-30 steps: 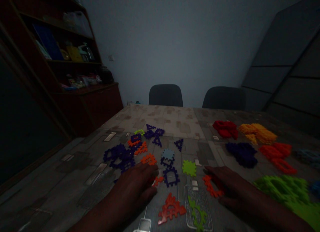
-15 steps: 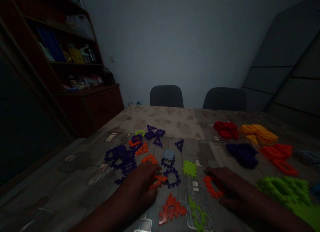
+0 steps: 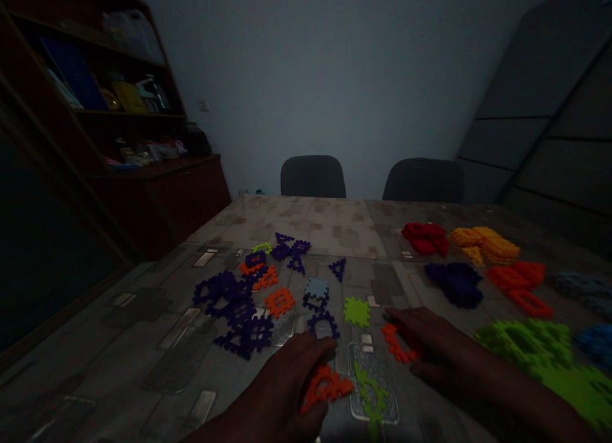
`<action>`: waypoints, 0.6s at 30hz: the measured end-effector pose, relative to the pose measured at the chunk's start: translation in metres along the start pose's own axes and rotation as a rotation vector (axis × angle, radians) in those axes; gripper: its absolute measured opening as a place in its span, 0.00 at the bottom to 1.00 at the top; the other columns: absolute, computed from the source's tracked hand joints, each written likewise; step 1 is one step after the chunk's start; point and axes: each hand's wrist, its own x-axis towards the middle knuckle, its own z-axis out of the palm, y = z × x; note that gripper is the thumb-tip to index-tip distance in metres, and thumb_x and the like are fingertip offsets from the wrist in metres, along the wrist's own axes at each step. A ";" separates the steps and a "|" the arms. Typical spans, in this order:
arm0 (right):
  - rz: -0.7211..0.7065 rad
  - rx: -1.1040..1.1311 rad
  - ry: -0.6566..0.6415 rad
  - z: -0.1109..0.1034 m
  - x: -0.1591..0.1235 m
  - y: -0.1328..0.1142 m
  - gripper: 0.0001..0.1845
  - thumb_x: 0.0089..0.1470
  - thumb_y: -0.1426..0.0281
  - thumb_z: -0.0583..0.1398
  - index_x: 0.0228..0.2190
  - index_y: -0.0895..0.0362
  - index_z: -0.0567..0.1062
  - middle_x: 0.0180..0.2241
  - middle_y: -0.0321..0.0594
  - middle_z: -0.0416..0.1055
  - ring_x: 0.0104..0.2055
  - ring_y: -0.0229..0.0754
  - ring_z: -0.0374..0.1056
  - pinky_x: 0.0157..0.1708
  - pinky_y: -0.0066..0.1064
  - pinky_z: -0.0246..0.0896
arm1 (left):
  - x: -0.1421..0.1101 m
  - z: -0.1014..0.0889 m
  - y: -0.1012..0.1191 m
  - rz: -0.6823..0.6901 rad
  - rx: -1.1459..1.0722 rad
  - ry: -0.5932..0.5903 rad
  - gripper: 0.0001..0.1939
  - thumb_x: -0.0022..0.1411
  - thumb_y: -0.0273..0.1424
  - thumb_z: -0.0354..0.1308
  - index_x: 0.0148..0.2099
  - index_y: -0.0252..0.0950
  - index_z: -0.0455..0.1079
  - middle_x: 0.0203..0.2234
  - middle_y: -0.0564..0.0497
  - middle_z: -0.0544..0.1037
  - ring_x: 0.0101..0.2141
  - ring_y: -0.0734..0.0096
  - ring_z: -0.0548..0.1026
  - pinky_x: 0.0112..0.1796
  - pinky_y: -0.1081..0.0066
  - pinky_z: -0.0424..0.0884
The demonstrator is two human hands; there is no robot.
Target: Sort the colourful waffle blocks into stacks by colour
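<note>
My left hand (image 3: 291, 385) curls around an orange triangular interlocking piece (image 3: 327, 387), fingers above it and thumb below. Whether a second orange piece is under the palm is hidden. My right hand (image 3: 437, 344) holds an orange interlocking piece with a wide opening (image 3: 398, 344) between fingers and thumb, low over the tabletop. A lime-green toothed piece with a round cutout (image 3: 370, 395) lies between the hands. Farther up are a lime-green square (image 3: 356, 312), a dark purple frame (image 3: 324, 326), a grey-blue piece (image 3: 317, 287) and an orange window square (image 3: 280, 301).
Mixed, mostly purple pieces (image 3: 229, 299) spread out on the left. Sorted piles stand on the right: red (image 3: 425, 239), yellow (image 3: 488, 244), purple (image 3: 454, 283), orange (image 3: 519, 283), lime green (image 3: 530, 347) and blue-grey (image 3: 581, 287). Two chairs (image 3: 313, 176) stand beyond the table (image 3: 315, 217).
My left hand has moved right and nearer, from an orange piece by the purple frame to the orange triangle. The orange window square is now uncovered. My right hand keeps its orange piece.
</note>
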 end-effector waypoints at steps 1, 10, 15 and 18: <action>0.007 0.004 -0.011 -0.001 0.000 -0.001 0.42 0.55 0.73 0.62 0.68 0.45 0.58 0.65 0.47 0.62 0.65 0.57 0.59 0.63 0.55 0.56 | 0.000 0.002 -0.001 0.013 0.004 0.009 0.39 0.55 0.25 0.61 0.68 0.50 0.58 0.61 0.46 0.69 0.59 0.50 0.68 0.59 0.53 0.67; 0.044 0.003 -0.023 -0.001 0.001 -0.001 0.43 0.54 0.72 0.63 0.68 0.45 0.59 0.66 0.45 0.61 0.66 0.56 0.57 0.64 0.52 0.54 | 0.003 -0.001 0.005 0.046 0.134 -0.058 0.43 0.52 0.24 0.64 0.68 0.49 0.55 0.58 0.45 0.69 0.55 0.49 0.68 0.54 0.49 0.68; 0.068 0.002 -0.070 -0.006 0.004 -0.008 0.43 0.53 0.73 0.63 0.68 0.48 0.60 0.66 0.47 0.61 0.67 0.58 0.57 0.65 0.54 0.54 | 0.003 -0.001 0.003 0.070 0.127 -0.033 0.34 0.58 0.23 0.57 0.65 0.47 0.57 0.55 0.45 0.72 0.53 0.54 0.71 0.52 0.53 0.71; 0.087 -0.004 -0.092 -0.009 0.005 -0.011 0.44 0.52 0.74 0.64 0.68 0.47 0.60 0.66 0.47 0.61 0.67 0.59 0.57 0.65 0.54 0.54 | 0.003 0.001 0.003 0.093 0.137 -0.026 0.35 0.58 0.23 0.57 0.66 0.46 0.56 0.55 0.44 0.72 0.53 0.53 0.71 0.52 0.52 0.70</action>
